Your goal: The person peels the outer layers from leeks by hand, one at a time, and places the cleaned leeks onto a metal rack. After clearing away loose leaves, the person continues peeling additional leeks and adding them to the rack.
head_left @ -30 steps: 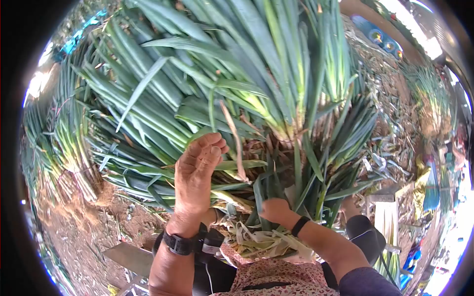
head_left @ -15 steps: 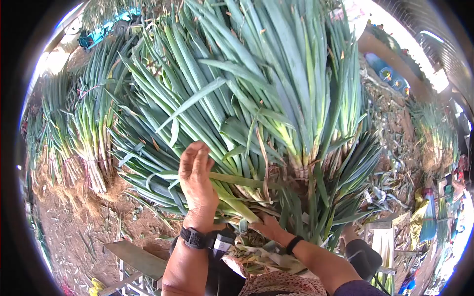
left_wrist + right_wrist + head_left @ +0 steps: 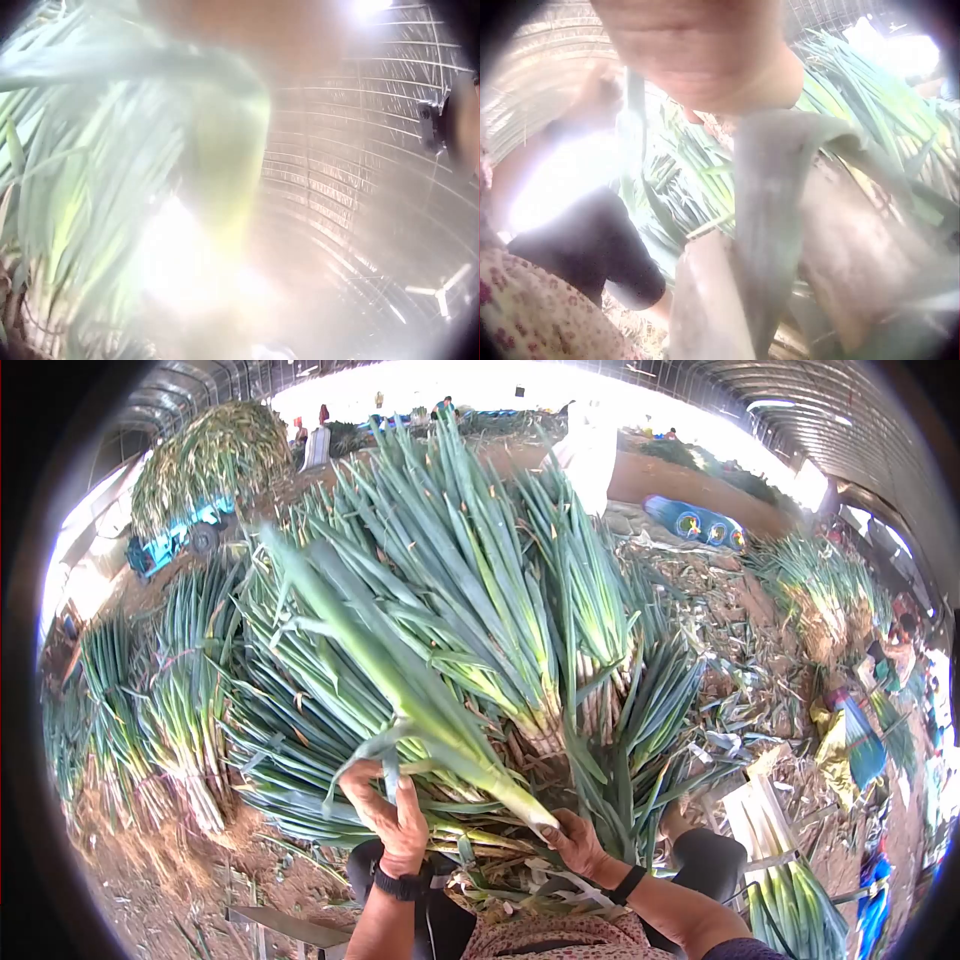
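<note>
A long green onion (image 3: 450,735) slants across the head view, leaves toward upper left and pale base toward lower right. My right hand (image 3: 580,845) grips it near the base. At the lower left, my left hand (image 3: 388,820) holds a bent leaf (image 3: 390,772) of this onion between thumb and fingers. The left wrist view shows a blurred leaf (image 3: 225,142) folding down close under that hand. Below the right hand (image 3: 705,60), a pale, limp strip of leaf (image 3: 769,217) hangs in the right wrist view.
A large heap of green onions (image 3: 440,580) spreads before me. Tied bundles (image 3: 190,730) stand on the left; trimmed white stalks (image 3: 760,825) lie at lower right. A metal bench (image 3: 285,925) is at lower left, a loaded blue cart (image 3: 180,535) behind. Leaf scraps litter the ground.
The right hand has lifted a green onion by its base from low in the heap. The left hand has come down onto its leaf. The head view has tilted up.
</note>
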`<state>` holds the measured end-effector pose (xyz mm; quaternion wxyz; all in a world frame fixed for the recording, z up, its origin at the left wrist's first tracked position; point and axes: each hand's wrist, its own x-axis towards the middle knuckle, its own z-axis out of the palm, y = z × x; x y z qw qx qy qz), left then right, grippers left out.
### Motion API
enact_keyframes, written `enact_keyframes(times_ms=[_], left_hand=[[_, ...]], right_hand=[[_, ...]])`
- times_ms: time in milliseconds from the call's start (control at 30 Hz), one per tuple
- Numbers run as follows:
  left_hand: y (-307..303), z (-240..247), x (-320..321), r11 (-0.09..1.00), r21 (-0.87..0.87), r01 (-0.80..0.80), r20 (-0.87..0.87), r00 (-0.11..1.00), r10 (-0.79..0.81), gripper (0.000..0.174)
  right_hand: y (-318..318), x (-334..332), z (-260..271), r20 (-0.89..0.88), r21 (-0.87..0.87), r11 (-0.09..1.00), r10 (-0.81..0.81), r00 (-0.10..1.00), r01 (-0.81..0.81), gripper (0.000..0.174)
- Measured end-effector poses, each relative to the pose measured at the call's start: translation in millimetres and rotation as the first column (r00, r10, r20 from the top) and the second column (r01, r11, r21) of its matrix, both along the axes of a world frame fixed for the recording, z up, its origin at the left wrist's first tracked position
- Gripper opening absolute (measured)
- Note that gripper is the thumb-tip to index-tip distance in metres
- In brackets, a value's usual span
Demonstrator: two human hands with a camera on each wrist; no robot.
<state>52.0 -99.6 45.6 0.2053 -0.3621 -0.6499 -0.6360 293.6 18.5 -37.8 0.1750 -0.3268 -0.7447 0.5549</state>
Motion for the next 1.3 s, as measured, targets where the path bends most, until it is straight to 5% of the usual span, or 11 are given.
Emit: enact_keyframes(times_ms=[67, 200, 300, 400, 600, 733, 833, 900, 1067, 1167, 1300], left_hand=[[-5, -12, 10, 0.951, 0.039, 0.308, 0.236, 0.922, -0.308, 0.033], [28, 26, 56, 0.532, 0.349, 0.771, 0.481, 0.339, -0.808, 0.061], [53, 57, 71, 0.691, 0.291, 0.662, 0.778, 0.256, -0.573, 0.052], [66, 42, 51, 0.584, 0.009, 0.812, 0.569, 0.477, -0.671, 0.034], [80, 33, 76, 0.512, 0.336, 0.791, 0.689, 0.163, -0.706, 0.044], [83, 9, 68, 0.611, 0.037, 0.791, 0.730, 0.396, -0.557, 0.049], [96, -18, 53, 0.560, -0.242, 0.792, 0.491, 0.598, -0.633, 0.051], [102, -16, 57, 0.498, 0.592, 0.634, 0.729, -0.157, -0.666, 0.043], [91, 21, 63, 0.654, 0.261, 0.710, 0.779, 0.245, -0.577, 0.028], [91, 20, 43, 0.663, 0.296, 0.687, 0.719, 0.296, -0.628, 0.027], [74, 30, 5, 0.724, 0.365, 0.585, 0.698, 0.343, -0.629, 0.030]], right_hand=[[-8, 2, 11, -0.073, 0.103, 0.993, -0.046, 0.996, 0.053, 0.038], [-19, -5, 27, -0.111, 0.127, 0.990, -0.042, 0.993, 0.056, 0.034], [-19, -15, 26, -0.196, 0.245, 0.969, 0.018, 0.981, 0.031, 0.038], [4, -26, 50, -0.434, 0.256, 0.963, 0.037, 0.900, 0.084, 0.040], [43, -31, 99, -0.388, 0.047, 0.976, 0.214, 0.896, -0.213, 0.043], [36, -32, 84, -0.524, -0.064, 0.982, 0.119, 0.843, -0.178, 0.038], [32, -31, 80, -0.618, -0.273, 0.932, 0.021, 0.786, -0.239, 0.031], [22, -31, 73, -0.488, 0.231, 0.954, 0.283, 0.825, -0.191, 0.021], [20, -27, 66, -0.770, -0.252, 0.949, -0.076, 0.634, -0.191, 0.015], [18, -9, 51, -0.668, -0.539, 0.830, -0.319, 0.672, -0.142, 0.015], [53, 45, -2, -0.473, -0.819, 0.570, -0.736, 0.484, 0.066, 0.026]])
